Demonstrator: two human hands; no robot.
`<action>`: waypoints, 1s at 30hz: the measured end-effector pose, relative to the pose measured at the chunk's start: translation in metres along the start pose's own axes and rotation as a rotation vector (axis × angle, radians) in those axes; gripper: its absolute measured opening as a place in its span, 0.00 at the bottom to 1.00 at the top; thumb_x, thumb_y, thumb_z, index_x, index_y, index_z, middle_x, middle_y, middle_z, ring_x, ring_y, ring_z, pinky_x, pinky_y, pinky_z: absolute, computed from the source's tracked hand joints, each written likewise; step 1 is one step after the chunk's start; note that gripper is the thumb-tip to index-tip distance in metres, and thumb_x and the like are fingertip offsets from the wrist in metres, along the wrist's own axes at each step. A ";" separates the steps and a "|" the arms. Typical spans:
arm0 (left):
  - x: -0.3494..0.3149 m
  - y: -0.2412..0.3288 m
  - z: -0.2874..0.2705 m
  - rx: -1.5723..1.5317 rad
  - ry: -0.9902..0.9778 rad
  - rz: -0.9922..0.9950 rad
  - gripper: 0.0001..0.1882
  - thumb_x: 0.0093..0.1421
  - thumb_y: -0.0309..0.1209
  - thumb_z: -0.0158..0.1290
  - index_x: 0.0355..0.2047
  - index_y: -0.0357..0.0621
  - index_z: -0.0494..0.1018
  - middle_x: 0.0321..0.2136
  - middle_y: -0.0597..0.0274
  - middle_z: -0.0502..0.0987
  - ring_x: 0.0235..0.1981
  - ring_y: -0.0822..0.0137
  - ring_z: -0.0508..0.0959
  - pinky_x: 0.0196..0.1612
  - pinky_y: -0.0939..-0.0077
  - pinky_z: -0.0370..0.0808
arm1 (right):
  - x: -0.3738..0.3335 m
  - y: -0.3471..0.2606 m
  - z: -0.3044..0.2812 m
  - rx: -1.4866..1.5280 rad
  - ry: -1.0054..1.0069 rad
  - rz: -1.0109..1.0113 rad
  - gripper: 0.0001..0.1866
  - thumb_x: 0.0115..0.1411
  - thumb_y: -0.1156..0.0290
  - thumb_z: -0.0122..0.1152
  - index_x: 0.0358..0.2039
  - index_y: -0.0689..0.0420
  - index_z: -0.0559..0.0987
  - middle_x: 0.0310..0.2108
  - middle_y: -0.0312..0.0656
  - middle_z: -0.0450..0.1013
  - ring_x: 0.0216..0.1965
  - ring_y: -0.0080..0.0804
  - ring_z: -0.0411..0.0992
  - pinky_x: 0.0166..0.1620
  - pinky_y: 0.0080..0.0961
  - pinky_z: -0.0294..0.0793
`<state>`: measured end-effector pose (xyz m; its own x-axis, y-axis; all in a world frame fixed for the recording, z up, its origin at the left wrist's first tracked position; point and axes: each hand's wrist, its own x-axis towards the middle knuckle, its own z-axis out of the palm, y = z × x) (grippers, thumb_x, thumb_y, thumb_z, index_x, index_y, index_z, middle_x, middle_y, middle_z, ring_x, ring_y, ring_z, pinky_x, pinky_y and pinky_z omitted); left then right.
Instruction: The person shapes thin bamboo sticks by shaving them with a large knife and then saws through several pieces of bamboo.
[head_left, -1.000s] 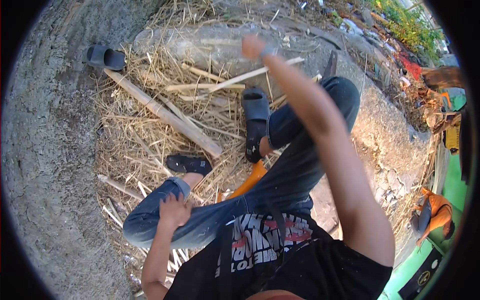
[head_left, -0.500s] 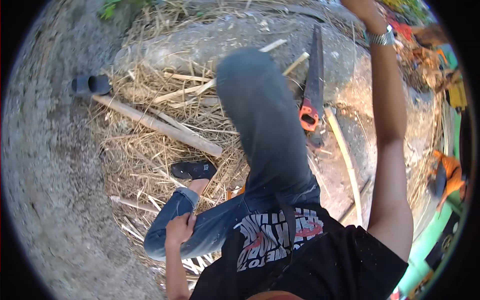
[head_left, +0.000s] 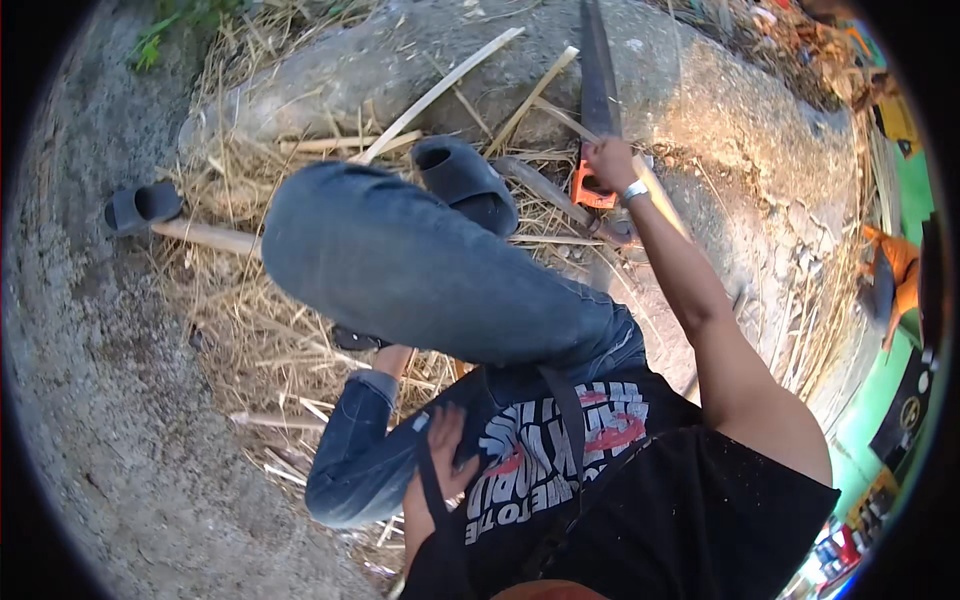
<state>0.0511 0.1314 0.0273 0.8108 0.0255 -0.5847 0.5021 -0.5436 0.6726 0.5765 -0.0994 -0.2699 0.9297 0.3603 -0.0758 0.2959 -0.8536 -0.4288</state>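
My right hand point(head_left: 612, 165) is closed at the handle end of a hand saw point(head_left: 598, 75), beside its red-orange grip. The dark blade points away from me over the concrete. A pale wood strip point(head_left: 662, 195) lies just right of that hand. Left of the grip is a long, curved, grey-brown tool point(head_left: 545, 187), its kind unclear, with a dark end near the handle. My left hand point(head_left: 447, 455) rests on my lap near the shirt hem, fingers spread and holding nothing; a dark strap partly covers it.
Dry straw point(head_left: 235, 310) covers the ground around my bent legs. Split strips point(head_left: 445, 90) and a round pole point(head_left: 210, 237) lie on it. One dark slide sandal point(head_left: 465, 185) shows beyond my knee, another sandal point(head_left: 142, 208) at far left. A concrete slab point(head_left: 700, 90) spans the far side.
My right hand has come down from the upper right to the saw handle. My raised knee has swung left, uncovering a sandal. My left hand has moved from the knee toward my lap.
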 end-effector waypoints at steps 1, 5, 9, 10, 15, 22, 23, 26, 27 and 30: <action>-0.007 -0.013 -0.011 -0.347 -0.101 0.133 0.33 0.67 0.35 0.51 0.69 0.34 0.60 0.66 0.40 0.67 0.71 0.46 0.62 0.72 0.50 0.52 | -0.017 -0.015 0.016 -0.002 -0.044 0.006 0.15 0.58 0.61 0.62 0.25 0.61 0.81 0.26 0.57 0.77 0.30 0.58 0.76 0.36 0.50 0.76; -0.006 -0.003 -0.010 -1.797 0.098 0.176 0.29 0.65 0.33 0.56 0.62 0.27 0.67 0.55 0.40 0.77 0.60 0.50 0.76 0.64 0.58 0.71 | -0.099 -0.006 0.045 -0.004 -0.060 -0.010 0.11 0.56 0.66 0.60 0.25 0.62 0.80 0.31 0.58 0.75 0.37 0.57 0.75 0.43 0.50 0.75; 0.028 0.009 -0.001 -0.133 0.263 -0.155 0.30 0.64 0.39 0.58 0.61 0.34 0.70 0.52 0.43 0.80 0.58 0.52 0.79 0.61 0.60 0.73 | -0.145 0.013 0.062 -0.062 -0.170 0.002 0.10 0.54 0.68 0.58 0.24 0.63 0.77 0.29 0.57 0.74 0.36 0.58 0.74 0.45 0.50 0.75; 0.024 0.002 0.009 -0.133 0.258 -0.156 0.30 0.64 0.39 0.58 0.61 0.34 0.70 0.52 0.43 0.80 0.58 0.52 0.79 0.61 0.60 0.73 | -0.152 0.018 0.063 -0.063 -0.173 0.007 0.10 0.54 0.68 0.58 0.24 0.63 0.77 0.29 0.57 0.74 0.36 0.58 0.74 0.45 0.50 0.75; 0.019 -0.008 -0.008 -0.912 0.235 -0.355 0.16 0.67 0.29 0.57 0.51 0.31 0.77 0.37 0.49 0.85 0.38 0.66 0.85 0.48 0.71 0.79 | -0.153 0.029 0.036 0.019 -0.121 -0.018 0.11 0.52 0.68 0.58 0.28 0.63 0.80 0.32 0.58 0.75 0.37 0.58 0.74 0.46 0.49 0.76; 0.034 -0.009 -0.006 -0.754 0.513 -0.329 0.15 0.69 0.30 0.56 0.50 0.31 0.76 0.34 0.52 0.85 0.37 0.67 0.85 0.46 0.73 0.81 | -0.074 0.097 0.005 -0.088 0.478 0.028 0.15 0.54 0.63 0.62 0.36 0.61 0.83 0.39 0.54 0.76 0.42 0.54 0.74 0.45 0.43 0.75; 0.033 -0.008 0.000 -0.793 0.503 -0.373 0.14 0.68 0.29 0.57 0.50 0.32 0.77 0.33 0.53 0.85 0.38 0.67 0.85 0.45 0.73 0.80 | -0.058 0.099 0.004 -0.101 0.556 0.136 0.15 0.55 0.62 0.62 0.35 0.62 0.83 0.40 0.55 0.76 0.42 0.55 0.74 0.45 0.43 0.75; 0.049 -0.003 -0.008 -0.550 0.397 -0.240 0.14 0.66 0.29 0.58 0.50 0.36 0.78 0.33 0.56 0.85 0.38 0.67 0.85 0.45 0.73 0.80 | -0.014 0.172 -0.046 -0.250 0.447 -0.055 0.19 0.58 0.62 0.60 0.24 0.68 0.81 0.23 0.58 0.74 0.30 0.57 0.74 0.37 0.49 0.72; 0.059 -0.005 -0.004 -0.594 0.397 -0.211 0.14 0.65 0.30 0.59 0.49 0.40 0.80 0.34 0.57 0.85 0.36 0.67 0.85 0.44 0.72 0.79 | 0.008 0.220 -0.063 -0.224 0.512 0.062 0.19 0.57 0.61 0.61 0.21 0.67 0.79 0.18 0.56 0.71 0.24 0.56 0.71 0.32 0.55 0.67; 0.057 -0.001 -0.005 -0.555 0.424 -0.293 0.15 0.67 0.30 0.57 0.52 0.39 0.78 0.36 0.58 0.86 0.38 0.68 0.85 0.45 0.73 0.79 | 0.037 0.195 -0.044 -0.104 0.263 0.389 0.26 0.57 0.52 0.66 0.20 0.67 0.77 0.32 0.54 0.79 0.33 0.52 0.76 0.34 0.51 0.75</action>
<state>0.0982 0.1375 -0.0040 0.6105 0.4854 -0.6259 0.7018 0.0348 0.7115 0.6787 -0.2688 -0.3167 0.9957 -0.0891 0.0238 -0.0768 -0.9440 -0.3210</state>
